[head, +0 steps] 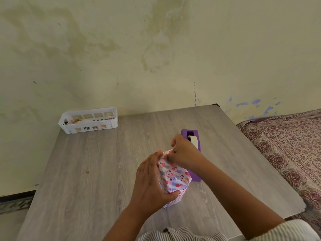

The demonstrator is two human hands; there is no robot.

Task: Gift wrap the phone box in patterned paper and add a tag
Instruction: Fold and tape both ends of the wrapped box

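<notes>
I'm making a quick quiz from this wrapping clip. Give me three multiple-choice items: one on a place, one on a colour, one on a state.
1. Where is the white basket?
A. far left corner of the table
B. on the floor
C. beside the person

2. The tape dispenser is
A. green
B. purple
C. black

3. The wrapped box is
A. lying untouched
B. inside the basket
C. gripped by both hands

Answers: 1 A, it sits by the wall; 2 B, its body is purple; 3 C, the left hand clasps its side and the right hand pinches paper at its top.
</notes>
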